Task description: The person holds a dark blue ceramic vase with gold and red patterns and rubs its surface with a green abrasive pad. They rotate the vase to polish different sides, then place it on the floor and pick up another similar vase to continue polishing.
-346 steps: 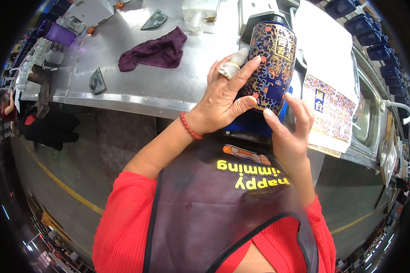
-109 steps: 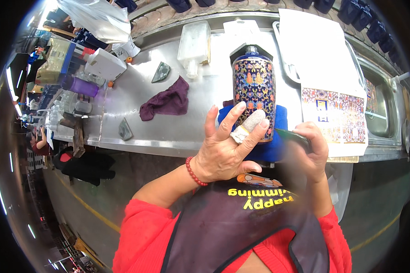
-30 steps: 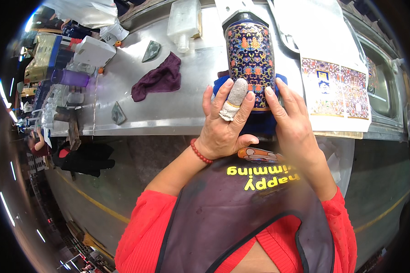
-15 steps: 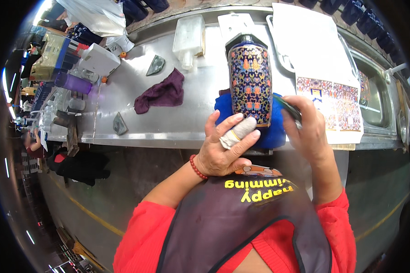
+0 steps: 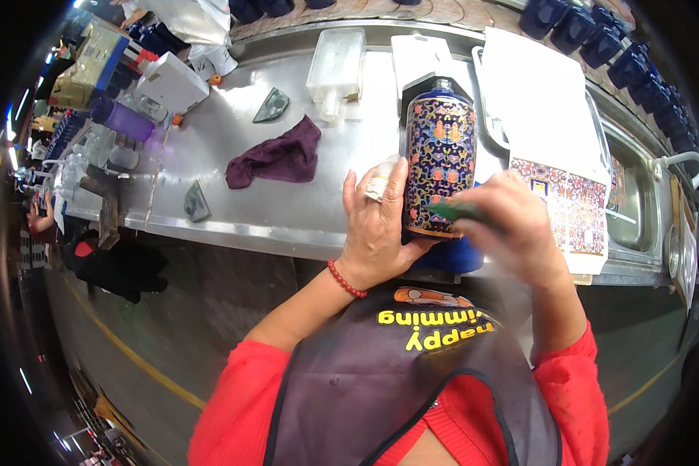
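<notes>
A dark blue bottle (image 5: 441, 151) covered in a colourful floral pattern lies with its neck pointing away from me, over a blue cloth (image 5: 460, 255). My left hand (image 5: 377, 217) grips its lower left side, the thumb near the base; one finger wears a whitish wrap. In my right hand (image 5: 512, 217), smeared by motion, is a flat green scraper (image 5: 454, 210), its pointed tip over the bottle's lower front. Whether the tip touches the surface I cannot tell. A patterned decal sheet (image 5: 576, 203) lies to the right under white paper (image 5: 532, 93).
On the metal table (image 5: 264, 210) lie a purple cloth (image 5: 276, 158) and two greenish angular pieces, one a far piece (image 5: 272, 106), one a near piece (image 5: 196, 203). A clear container (image 5: 338, 66) stands behind. A sink (image 5: 633, 206) is at right, dark blue vessels (image 5: 598, 43) beyond.
My right hand has moved left, bringing the green scraper over the bottle. My left hand has shifted from the bottle's base to its left side. The bottle appears slightly lower and further right in view.
</notes>
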Demonstrator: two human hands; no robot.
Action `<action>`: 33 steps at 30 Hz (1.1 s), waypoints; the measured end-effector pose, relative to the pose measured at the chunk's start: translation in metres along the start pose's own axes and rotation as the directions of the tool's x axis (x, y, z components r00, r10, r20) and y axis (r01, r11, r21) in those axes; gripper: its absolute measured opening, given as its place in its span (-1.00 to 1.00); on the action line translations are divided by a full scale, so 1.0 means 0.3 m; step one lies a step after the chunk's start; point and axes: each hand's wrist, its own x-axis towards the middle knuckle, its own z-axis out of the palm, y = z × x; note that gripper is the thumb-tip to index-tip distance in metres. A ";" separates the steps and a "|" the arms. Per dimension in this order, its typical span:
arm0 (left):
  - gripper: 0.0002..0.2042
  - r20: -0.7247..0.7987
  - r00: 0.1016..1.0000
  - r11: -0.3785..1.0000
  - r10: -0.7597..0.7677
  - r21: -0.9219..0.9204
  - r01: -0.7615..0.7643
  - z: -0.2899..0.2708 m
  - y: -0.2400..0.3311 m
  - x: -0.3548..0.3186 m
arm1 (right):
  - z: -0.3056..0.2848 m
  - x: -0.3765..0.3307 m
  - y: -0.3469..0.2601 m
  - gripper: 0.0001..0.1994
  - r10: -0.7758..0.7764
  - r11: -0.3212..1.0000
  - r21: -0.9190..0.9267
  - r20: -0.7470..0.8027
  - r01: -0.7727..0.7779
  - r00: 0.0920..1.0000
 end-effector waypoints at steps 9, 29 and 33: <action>0.00 0.014 0.991 0.962 0.134 0.239 -0.133 -0.067 0.008 0.043 | -0.009 0.021 -0.077 -0.74 -0.058 0.997 0.054 0.134 0.051 0.989; 0.12 -0.012 0.996 0.996 0.085 -0.027 -0.085 -0.027 -0.049 0.022 | 0.028 0.049 -0.029 -0.84 -0.046 0.861 -0.483 -0.388 -0.160 0.920; 0.13 0.005 0.995 0.995 0.098 0.026 -0.098 -0.040 -0.042 0.033 | 0.011 0.031 -0.069 -0.76 -0.132 0.991 0.033 0.070 0.130 0.989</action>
